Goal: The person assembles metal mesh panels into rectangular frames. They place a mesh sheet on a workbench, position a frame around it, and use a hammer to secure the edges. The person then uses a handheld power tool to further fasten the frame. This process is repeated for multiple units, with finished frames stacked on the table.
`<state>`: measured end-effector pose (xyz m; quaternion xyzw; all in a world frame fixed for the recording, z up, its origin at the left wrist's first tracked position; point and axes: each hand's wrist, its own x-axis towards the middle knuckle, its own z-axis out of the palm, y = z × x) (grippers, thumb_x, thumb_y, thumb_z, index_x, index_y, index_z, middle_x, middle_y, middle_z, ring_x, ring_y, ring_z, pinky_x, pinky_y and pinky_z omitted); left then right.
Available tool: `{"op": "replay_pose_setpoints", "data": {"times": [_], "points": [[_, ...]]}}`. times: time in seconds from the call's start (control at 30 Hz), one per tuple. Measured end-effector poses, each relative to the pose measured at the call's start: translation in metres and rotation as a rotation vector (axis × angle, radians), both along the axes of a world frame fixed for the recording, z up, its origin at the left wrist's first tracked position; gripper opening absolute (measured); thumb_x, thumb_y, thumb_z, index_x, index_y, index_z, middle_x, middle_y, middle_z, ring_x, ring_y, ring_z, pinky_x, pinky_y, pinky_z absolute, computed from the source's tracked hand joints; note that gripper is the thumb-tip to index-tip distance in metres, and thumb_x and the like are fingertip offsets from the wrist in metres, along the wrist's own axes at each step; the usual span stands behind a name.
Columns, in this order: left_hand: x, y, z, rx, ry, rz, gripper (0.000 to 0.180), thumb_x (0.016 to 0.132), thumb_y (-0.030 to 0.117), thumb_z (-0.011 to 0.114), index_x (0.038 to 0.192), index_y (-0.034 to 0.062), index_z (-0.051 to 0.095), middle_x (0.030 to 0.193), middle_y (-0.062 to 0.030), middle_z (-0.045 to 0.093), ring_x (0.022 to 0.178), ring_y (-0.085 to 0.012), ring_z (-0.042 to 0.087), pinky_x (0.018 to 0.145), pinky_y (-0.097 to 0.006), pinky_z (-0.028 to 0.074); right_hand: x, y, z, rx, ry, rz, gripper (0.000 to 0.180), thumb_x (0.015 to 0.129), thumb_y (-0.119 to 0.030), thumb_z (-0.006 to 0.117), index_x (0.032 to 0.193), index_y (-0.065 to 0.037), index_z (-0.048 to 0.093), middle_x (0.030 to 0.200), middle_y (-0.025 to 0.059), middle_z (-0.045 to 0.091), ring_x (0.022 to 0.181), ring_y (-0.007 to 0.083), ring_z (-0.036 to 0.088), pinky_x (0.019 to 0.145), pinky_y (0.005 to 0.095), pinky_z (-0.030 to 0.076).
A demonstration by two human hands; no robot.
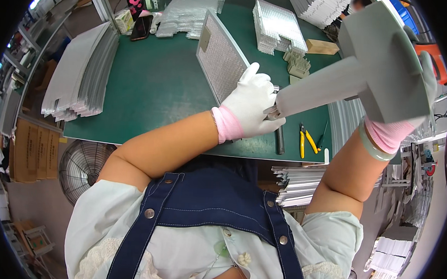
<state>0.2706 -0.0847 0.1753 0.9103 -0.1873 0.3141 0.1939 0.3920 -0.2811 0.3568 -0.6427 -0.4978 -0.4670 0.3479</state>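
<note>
My left hand (252, 103), in a white glove with a pink cuff, is closed on the near edge of a silver-framed mesh panel (222, 54), which stands tilted on the green table. Close to the camera is a large grey tool (391, 62) with a blocky body and a long nose. The nose tip meets the fingers of my left hand beside the panel's corner. My right hand (428, 73), gloved alike, is wrapped round the far side of the tool, near an orange part; the body hides most of its fingers.
A hammer (280, 142) and yellow-handled pliers (308, 140) lie at the table's near edge. Stacked metal strips (81, 73) stand at left, mesh sheets (276, 24) at the back. A wooden block (322, 47) and grey-green corner pieces (297, 65) sit behind the tool. A fan (85, 168) stands below left.
</note>
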Motion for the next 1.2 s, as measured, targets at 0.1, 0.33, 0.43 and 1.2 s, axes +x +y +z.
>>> {"op": "replay_pose_setpoints", "data": {"times": [0.1, 0.33, 0.43, 1.2], "points": [[-0.002, 0.001, -0.001, 0.101, -0.057, 0.088, 0.041, 0.086, 0.047, 0.063, 0.088, 0.0072, 0.071, 0.082, -0.0128, 0.060, 0.096, -0.0320, 0.056, 0.112, -0.056, 0.025, 0.007, 0.041, -0.029, 0.239, 0.528, 0.338, 0.033, 0.099, -0.022, 0.060, 0.122, 0.001, 0.063, 0.107, 0.0104, 0.071, 0.090, 0.0206, 0.070, 0.081, 0.0284, 0.056], [0.004, -0.004, 0.001, 0.092, 0.000, 0.066, 0.040, 0.086, 0.042, 0.062, 0.103, 0.0061, 0.068, 0.092, -0.0156, 0.058, 0.100, -0.0354, 0.055, 0.110, -0.060, 0.025, 0.054, 0.055, -0.049, 0.467, 1.218, 0.588, 0.034, 0.096, -0.033, 0.066, 0.111, -0.003, 0.064, 0.088, 0.0044, 0.068, 0.065, 0.0127, 0.066, 0.052, 0.0223, 0.051], [0.000, -0.003, 0.004, 0.099, 0.098, 0.071, 0.045, 0.082, 0.036, 0.065, 0.118, 0.0090, 0.062, 0.113, -0.0151, 0.057, 0.110, -0.0355, 0.052, 0.104, -0.060, 0.029, 0.039, 0.069, -0.047, 0.582, 1.220, 0.612, 0.033, 0.095, -0.034, 0.068, 0.109, -0.004, 0.064, 0.084, 0.0031, 0.067, 0.063, 0.0118, 0.066, 0.050, 0.0221, 0.052], [-0.005, 0.000, -0.001, 0.035, 0.047, 0.046, 0.043, 0.086, 0.045, 0.065, 0.109, 0.0079, 0.068, 0.100, -0.0165, 0.063, 0.109, -0.0354, 0.056, 0.116, -0.060, 0.022, -0.029, 0.061, -0.040, 0.508, 1.023, 0.697, 0.030, 0.101, -0.024, 0.057, 0.117, 0.001, 0.060, 0.103, 0.0098, 0.067, 0.087, 0.0185, 0.069, 0.071, 0.0299, 0.057]]}}
